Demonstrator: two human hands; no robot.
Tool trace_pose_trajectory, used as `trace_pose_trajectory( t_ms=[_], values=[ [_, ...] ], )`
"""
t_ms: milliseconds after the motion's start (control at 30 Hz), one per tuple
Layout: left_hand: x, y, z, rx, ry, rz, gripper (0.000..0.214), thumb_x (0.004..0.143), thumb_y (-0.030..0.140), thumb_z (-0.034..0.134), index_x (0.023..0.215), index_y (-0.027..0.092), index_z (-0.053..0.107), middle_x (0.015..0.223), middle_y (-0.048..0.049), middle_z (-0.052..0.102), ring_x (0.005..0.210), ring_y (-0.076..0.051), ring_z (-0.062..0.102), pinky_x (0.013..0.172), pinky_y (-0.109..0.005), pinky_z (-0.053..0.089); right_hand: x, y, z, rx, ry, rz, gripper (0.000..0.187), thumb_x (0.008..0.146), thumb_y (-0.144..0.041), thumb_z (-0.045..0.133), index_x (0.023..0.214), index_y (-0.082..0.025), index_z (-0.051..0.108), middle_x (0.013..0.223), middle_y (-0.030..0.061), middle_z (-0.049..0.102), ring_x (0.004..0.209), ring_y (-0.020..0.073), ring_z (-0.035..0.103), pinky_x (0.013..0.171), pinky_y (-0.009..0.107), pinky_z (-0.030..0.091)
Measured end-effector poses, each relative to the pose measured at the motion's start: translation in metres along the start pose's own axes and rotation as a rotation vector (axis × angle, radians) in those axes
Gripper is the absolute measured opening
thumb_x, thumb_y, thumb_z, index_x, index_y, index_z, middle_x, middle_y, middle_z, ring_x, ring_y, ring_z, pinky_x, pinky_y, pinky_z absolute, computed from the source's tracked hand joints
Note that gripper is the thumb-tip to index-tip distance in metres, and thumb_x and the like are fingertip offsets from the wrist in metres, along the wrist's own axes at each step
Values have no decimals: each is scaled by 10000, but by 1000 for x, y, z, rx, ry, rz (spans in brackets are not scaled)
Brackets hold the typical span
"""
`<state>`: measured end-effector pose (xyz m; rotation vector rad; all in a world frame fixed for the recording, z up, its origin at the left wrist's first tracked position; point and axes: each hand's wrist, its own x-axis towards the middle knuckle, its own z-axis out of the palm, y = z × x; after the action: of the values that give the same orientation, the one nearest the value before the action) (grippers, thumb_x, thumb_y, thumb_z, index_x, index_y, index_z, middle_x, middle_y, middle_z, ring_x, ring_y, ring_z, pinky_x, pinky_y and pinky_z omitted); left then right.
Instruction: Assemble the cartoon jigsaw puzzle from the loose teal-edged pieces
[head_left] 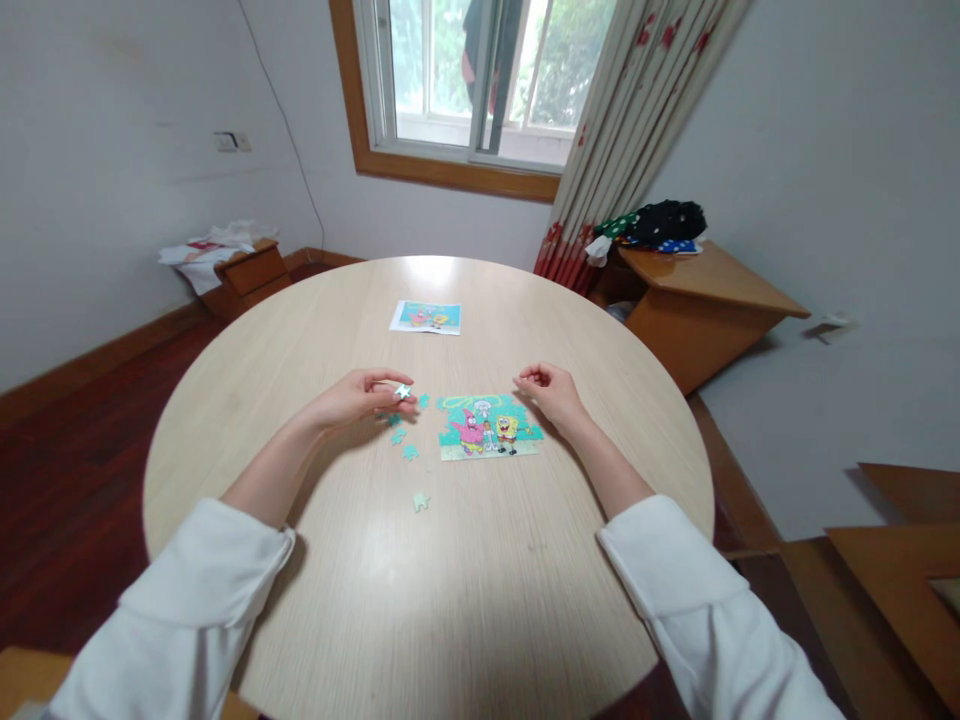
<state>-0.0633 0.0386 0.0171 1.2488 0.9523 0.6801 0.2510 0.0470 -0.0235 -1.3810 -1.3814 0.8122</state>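
Observation:
My left hand (367, 395) holds a light-coloured jigsaw piece (403, 391) at its fingertips, just left of the partly joined jigsaw puzzle (489, 428). The puzzle lies flat, showing cartoon figures on a turquoise ground, with uneven edges at its left and right sides. By its upper right corner, my right hand (551, 390) has its fingers pinched together; whatever may be between them is hidden. Several loose turquoise pieces lie below my left hand, among them one loose piece (410, 452). Nearer to me rests a pale green piece (421, 501).
A printed reference picture (427, 317) lies beyond the puzzle on the round wooden table (360, 620). Past the table stand a small wooden cabinet (255, 272) with cloths at left and a tilted-looking wooden cabinet (697, 300) with clothes at right. A curtain (622, 120) hangs beside the window.

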Motion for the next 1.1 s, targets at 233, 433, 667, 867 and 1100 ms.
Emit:
trace_pose_trajectory(
  t_ms=[233, 433, 667, 867, 1100],
  values=[
    [-5, 9, 13, -32, 23, -25, 346, 680, 196, 736, 967, 155, 547, 785, -59, 723, 723, -162, 680, 753, -323, 471, -15, -20, 8, -94, 102, -109, 233, 651, -418, 606, 698, -200, 539, 582, -30, 442, 551, 119, 397, 540, 263, 349],
    [-8, 12, 19, -58, -27, 28, 216, 701, 198, 702, 869, 157, 572, 661, -8, 657, 625, -119, 595, 636, -264, 428, -25, -32, 14, -239, 61, -212, 107, 717, -303, 554, 714, -198, 570, 592, -23, 472, 574, 128, 436, 593, 268, 382],
    [0, 5, 18, -302, -4, -19, 124, 716, 112, 650, 837, 96, 674, 532, 32, 502, 496, -71, 460, 551, -239, 433, -25, -31, 14, -253, 51, -205, 103, 713, -289, 544, 710, -191, 574, 577, -24, 471, 551, 120, 408, 563, 254, 361],
    [-1, 8, 21, -472, 30, -5, 122, 741, 22, 627, 832, 99, 654, 521, 35, 528, 446, -53, 479, 528, -196, 484, -26, -31, 15, -220, 36, -210, 125, 707, -301, 535, 718, -182, 572, 564, -40, 447, 533, 113, 408, 541, 248, 344],
    [-2, 12, 19, -432, 169, -10, 124, 765, 6, 622, 837, 108, 628, 676, -44, 697, 613, -125, 680, 599, -209, 563, -27, -32, 14, -224, 31, -194, 116, 715, -287, 532, 726, -181, 578, 566, -40, 457, 535, 113, 426, 542, 248, 350]
  ],
)
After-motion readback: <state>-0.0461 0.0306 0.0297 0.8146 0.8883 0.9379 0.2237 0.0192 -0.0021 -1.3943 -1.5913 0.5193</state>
